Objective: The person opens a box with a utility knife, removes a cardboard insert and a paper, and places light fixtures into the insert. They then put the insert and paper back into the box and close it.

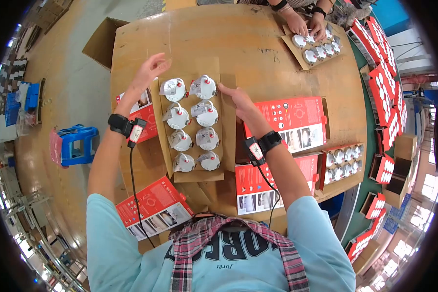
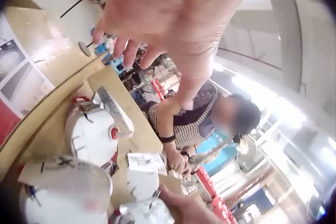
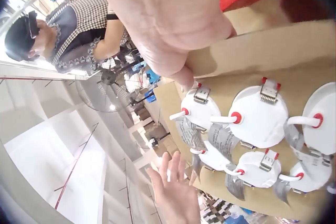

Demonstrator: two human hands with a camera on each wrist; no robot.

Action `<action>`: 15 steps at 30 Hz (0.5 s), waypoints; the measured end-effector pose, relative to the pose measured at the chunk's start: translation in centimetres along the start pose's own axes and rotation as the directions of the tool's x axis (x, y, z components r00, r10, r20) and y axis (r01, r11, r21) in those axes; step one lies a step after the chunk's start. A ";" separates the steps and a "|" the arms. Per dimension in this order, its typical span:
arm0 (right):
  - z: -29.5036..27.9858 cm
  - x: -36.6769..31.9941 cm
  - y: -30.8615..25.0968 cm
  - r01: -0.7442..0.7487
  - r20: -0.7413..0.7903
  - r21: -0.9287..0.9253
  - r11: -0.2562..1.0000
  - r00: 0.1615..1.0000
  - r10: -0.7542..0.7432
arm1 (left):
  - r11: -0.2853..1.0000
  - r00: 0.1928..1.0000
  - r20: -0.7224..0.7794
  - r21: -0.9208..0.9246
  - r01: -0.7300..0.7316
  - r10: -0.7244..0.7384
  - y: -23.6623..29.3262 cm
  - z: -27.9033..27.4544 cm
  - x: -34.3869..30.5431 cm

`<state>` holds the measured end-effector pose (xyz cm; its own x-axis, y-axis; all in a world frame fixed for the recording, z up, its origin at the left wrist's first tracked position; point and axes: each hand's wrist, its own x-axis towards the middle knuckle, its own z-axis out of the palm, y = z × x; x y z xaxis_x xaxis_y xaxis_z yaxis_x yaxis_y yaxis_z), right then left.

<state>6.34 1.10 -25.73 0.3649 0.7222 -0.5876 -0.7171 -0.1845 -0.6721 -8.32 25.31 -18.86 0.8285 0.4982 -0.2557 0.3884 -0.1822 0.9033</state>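
In the head view a cardboard insert (image 1: 199,176) lies in front of me, with several white round downlights (image 1: 208,117) set in two columns. Each has a red grommet, a white cable and a silvery label; spring clips show in the right wrist view on a downlight (image 3: 260,116). My right hand (image 1: 238,100) grips the insert's upper right edge, thumb on the near face and the other fingers largely hidden behind the board (image 3: 252,50). My left hand (image 1: 153,68) is raised in the air beside the insert's upper left corner, fingers loosely spread, holding nothing.
Red printed boxes (image 1: 289,124) lie right of the insert, another box (image 1: 155,207) at lower left. Across the table a second person's hands (image 1: 306,27) work over another insert (image 1: 301,57). Red cartons (image 1: 384,87) line the green surface at right. A blue stool (image 1: 78,146) stands left.
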 end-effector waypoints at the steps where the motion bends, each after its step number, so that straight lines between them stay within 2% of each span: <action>1: 0.2 -0.2 -0.1 0.000 -0.004 0.001 1.000 1.000 0.000 | 0.998 0.995 0.074 -0.025 0.062 -0.060 0.4 -0.3 0.0; 3: 0.5 -0.4 -0.2 -0.001 -0.026 0.002 1.000 1.000 0.001 | 0.979 0.958 0.229 -0.066 0.195 -0.175 0.9 -0.6 0.0; 6: 1.0 -0.8 -0.4 -0.004 -0.056 0.017 1.000 0.998 0.005 | 0.874 0.915 0.215 -0.283 0.394 -0.342 -0.6 -0.7 0.4; 9: 0.9 -0.6 -0.4 -0.025 -0.022 0.051 0.998 0.999 0.026 | 0.796 0.849 0.410 -0.359 0.488 -0.335 -3.3 -1.2 1.9; 13: 0.1 0.2 0.3 -0.029 0.006 0.046 0.999 1.000 0.029 | 0.689 0.776 0.518 -0.413 0.595 -0.359 -3.3 -0.3 2.0; 15: -0.2 0.3 0.4 -0.026 -0.010 0.030 0.999 1.000 0.026 | 0.650 0.766 0.521 -0.441 0.620 -0.377 -3.5 0.0 2.0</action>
<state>6.23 1.15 -26.28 0.3519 0.7102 -0.6097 -0.7437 -0.1833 -0.6429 -8.05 26.94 -22.52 0.6981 0.0089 -0.7160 0.5878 0.5639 0.5801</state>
